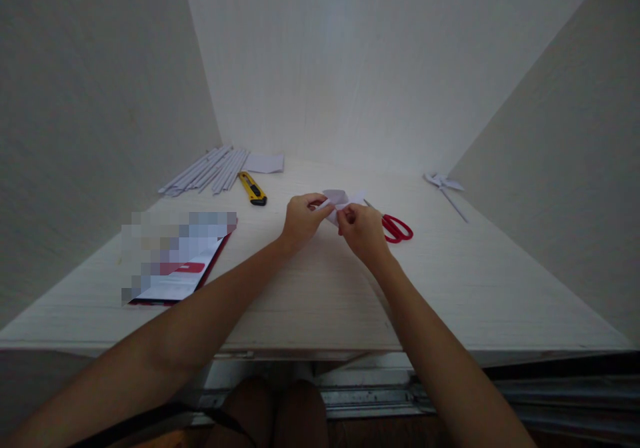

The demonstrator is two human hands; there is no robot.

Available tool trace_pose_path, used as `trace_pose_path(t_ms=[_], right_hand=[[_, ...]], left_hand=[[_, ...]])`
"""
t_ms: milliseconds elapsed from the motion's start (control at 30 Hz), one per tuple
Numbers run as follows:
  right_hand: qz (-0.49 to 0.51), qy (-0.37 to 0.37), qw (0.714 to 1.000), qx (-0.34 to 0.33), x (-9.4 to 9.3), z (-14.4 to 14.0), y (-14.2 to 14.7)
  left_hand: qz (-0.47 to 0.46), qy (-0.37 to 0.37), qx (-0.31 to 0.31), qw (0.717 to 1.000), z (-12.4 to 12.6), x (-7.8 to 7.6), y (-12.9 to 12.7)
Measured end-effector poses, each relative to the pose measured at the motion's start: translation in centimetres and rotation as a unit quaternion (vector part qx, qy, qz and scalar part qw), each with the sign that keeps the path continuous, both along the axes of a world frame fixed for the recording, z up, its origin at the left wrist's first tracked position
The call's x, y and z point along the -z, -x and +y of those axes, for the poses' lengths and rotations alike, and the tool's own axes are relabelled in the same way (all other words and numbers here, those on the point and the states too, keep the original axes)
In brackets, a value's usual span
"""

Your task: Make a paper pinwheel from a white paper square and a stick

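Observation:
A folded piece of white paper (336, 198) is held between both hands above the middle of the table. My left hand (303, 218) is closed on its left side, thumb along the paper. My right hand (363, 229) pinches the near right part with thumb and fingertips. Parts of the paper are hidden behind the fingers. Red-handled scissors (399, 229) lie just right of my right hand, their blades partly covered by it. A finished-looking paper pinwheel (444, 183) on a thin paper stick rests at the far right.
Several rolled paper sticks (213, 170) lie at the back left beside a white paper sheet (265, 163). A yellow box cutter (253, 189) sits in front of them. A tablet or phone (173, 285), partly pixelated, lies at the left. Walls enclose the white table (310, 301) on three sides.

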State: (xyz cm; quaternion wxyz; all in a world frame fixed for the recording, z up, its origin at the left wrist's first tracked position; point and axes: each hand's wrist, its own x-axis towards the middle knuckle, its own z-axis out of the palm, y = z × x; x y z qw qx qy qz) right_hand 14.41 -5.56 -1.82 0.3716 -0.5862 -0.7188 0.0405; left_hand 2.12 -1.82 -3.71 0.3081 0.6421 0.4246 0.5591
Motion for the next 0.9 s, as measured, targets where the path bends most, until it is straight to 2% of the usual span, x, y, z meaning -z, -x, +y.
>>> trace_pose_path(t_ms=[367,667,833,900], right_hand=[[0.010,0.015,1.000,0.002,0.1,0.0,0.0],[0.068,0.064,0.996,0.001,-0.3,-0.2,0.1],[0.148,0.099,0.984,-0.015,0.6,0.4,0.0],[0.150,0.105,0.983,-0.016,1.1,0.6,0.0]], left_hand=[[-0.046,0.033,0.009,0.998,0.1,0.1,-0.1],[0.020,-0.028,-0.013,0.999,0.0,0.4,0.0],[0.044,-0.035,-0.038,0.998,0.1,0.9,-0.1],[0.054,-0.032,-0.044,0.997,0.1,1.0,-0.1]])
